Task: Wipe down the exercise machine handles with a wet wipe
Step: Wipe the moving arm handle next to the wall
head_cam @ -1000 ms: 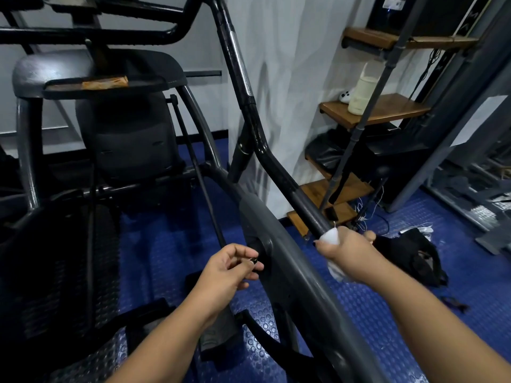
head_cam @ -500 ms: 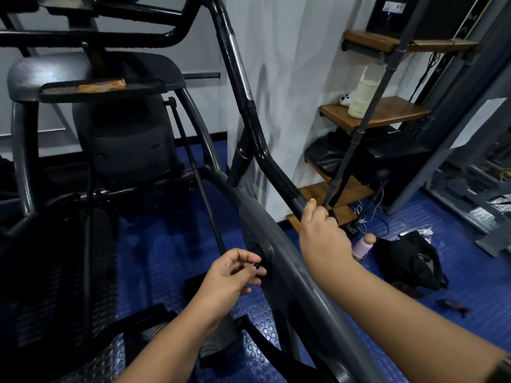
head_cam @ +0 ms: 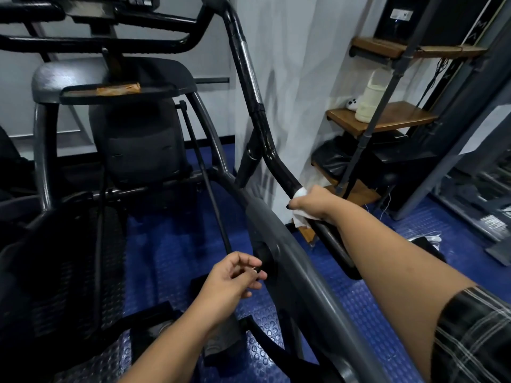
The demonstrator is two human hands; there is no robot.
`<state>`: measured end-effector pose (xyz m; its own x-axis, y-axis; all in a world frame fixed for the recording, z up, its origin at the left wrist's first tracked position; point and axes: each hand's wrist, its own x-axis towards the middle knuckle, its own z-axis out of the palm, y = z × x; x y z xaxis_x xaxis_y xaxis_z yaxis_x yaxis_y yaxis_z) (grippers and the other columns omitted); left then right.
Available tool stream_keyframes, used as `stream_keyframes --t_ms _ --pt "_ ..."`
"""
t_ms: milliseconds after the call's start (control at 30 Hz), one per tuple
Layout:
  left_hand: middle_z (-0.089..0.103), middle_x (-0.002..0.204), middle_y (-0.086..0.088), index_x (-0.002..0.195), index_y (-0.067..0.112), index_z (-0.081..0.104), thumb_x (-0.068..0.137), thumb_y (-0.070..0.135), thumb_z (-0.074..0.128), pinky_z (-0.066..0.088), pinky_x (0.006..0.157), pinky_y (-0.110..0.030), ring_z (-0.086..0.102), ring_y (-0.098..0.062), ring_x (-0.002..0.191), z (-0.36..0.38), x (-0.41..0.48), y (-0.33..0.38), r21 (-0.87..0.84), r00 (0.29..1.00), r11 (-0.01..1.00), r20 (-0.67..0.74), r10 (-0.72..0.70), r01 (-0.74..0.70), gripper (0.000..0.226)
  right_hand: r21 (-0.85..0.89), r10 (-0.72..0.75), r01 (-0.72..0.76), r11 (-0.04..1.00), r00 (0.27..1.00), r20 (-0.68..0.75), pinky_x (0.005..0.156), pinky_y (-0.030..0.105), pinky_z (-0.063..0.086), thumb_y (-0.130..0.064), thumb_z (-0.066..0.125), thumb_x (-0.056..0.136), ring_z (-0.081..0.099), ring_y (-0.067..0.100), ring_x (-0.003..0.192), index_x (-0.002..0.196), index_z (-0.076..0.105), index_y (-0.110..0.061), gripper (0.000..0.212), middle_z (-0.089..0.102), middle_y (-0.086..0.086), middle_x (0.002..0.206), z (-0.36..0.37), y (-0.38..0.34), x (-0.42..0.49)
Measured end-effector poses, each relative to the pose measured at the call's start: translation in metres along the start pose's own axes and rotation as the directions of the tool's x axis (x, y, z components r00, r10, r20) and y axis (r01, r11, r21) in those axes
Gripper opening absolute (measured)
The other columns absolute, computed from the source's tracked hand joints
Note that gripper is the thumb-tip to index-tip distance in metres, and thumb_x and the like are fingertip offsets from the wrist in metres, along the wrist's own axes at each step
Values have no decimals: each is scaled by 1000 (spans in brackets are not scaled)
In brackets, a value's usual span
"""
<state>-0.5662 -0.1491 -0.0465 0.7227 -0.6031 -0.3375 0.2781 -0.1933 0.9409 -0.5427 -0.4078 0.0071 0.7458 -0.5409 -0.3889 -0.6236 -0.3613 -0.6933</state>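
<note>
- The right hand point(head_cam: 315, 203) was wrapped around the black handle point(head_cam: 279, 167), pressing a white wipe point(head_cam: 300, 214) against it.
- The left hand point(head_cam: 235, 275) hung apart, fingers loosely curled, seemingly pinching something small.

Small gym room, likely home or private. Black exercise machine point(head_cam: 132, 150) with long handle bars filled the near and left view. Floor point(head_cam: 171, 244) was blue studded rubber matting. Far right stood wooden shelves point(head_cam: 387, 120) on a pipe frame against a white wall, with another grey equipment frame point(head_cam: 453, 150) beside them.
</note>
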Motion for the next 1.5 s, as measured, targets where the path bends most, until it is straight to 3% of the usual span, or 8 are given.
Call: stream_keyframes --t_ms 233,433,600,800,900,1033,1200,1500 --pt "75 94 -9 106 7 62 97 4 54 49 67 -26 66 -11 72 -2 -6 0 -9 1000 1000 -25 -6 6 12 56 92 -97 994 992 87 54 35 55 -22 71 77 66 32 63 108 55 4 44 66 24 87 -8 22 -30" --pt "75 94 -8 106 8 62 97 6 55 49 68 -26 66 -12 73 -3 -6 1 -17 1000 1000 -21 -8 8 12 -128 90 -98 987 993 -73 67 36 56 -34 73 68 64 26 79 106 56 -10 48 65 12 95 -2 40 -69" --pt "75 94 -8 105 8 62 97 5 55 49 69 -26 66 -11 73 -5 1 3 -21 1000 1000 -19 -3 2 12 -629 -138 -143 764 916 -377 59 33 40 -22 60 90 51 23 76 100 40 -14 24 60 4 92 21 59 -105" --pt "76 92 -7 105 9 63 96 5 55 50 68 -25 67 -10 72 -16 13 2 -33 1000 999 -28 -6 5 12 -827 -512 -104 552 741 -435 37 33 44 10 79 57 58 34 55 86 58 7 37 53 18 69 43 81 -108" --pt "76 92 -6 105 9 63 97 5 55 50 69 -25 67 -10 73 -22 18 2 -37 1000 999 -23 -7 6 12 -855 -461 -130 502 797 -391 35 29 44 10 85 52 60 32 53 88 57 8 46 55 18 70 43 70 -98" --pt "75 92 -7 104 10 63 97 5 54 50 68 -25 67 -11 73 -28 26 2 -39 1000 999 -11 -15 15 12 -898 -314 -237 372 878 -361 42 20 26 -9 61 90 67 10 80 116 41 -6 33 58 2 104 43 44 -74" --pt "75 91 -8 104 8 62 97 3 54 48 65 -24 66 -11 70 -34 37 2 -60 1000 998 5 -25 25 12 -792 -303 -215 571 842 -447 55 31 50 -6 44 98 69 22 87 117 41 -4 19 58 11 108 54 2 -21" --pt "74 83 -8 103 1 61 96 -1 53 46 59 -23 65 -11 64 -61 43 4 -106 999 994 -44 -24 20 11 -737 -319 -151 659 831 -455 64 39 50 -2 41 98 66 33 98 125 42 2 27 59 17 114 66 -52 61"
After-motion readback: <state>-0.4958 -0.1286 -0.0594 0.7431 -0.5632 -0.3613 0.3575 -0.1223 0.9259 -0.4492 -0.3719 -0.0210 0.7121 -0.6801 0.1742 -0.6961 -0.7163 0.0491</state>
